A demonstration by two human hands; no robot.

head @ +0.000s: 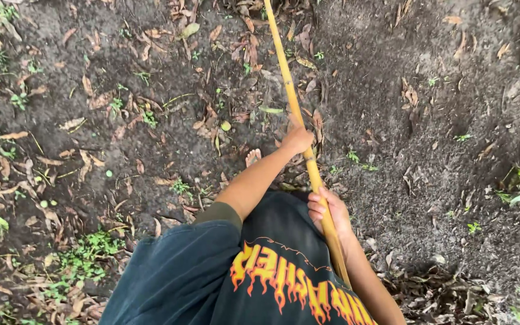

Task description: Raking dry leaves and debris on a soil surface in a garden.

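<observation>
A long yellow bamboo pole [286, 78] runs from the top middle of the view down to my waist. My left hand [298, 138] grips it higher up, arm stretched forward. Lower down, close to my body, my right hand [327, 210] is wrapped around the same pole. I look down on my dark shirt [212, 277] with an orange flame print. A bare foot [253, 157] shows on the ground just left of my left forearm.
Dark bare soil [428, 90] covers the ground, strewn with dry brown leaves [91, 96]. Small green weeds [85, 253] grow at the left and far right edges. A pile of dead leaves [446, 295] lies at bottom right.
</observation>
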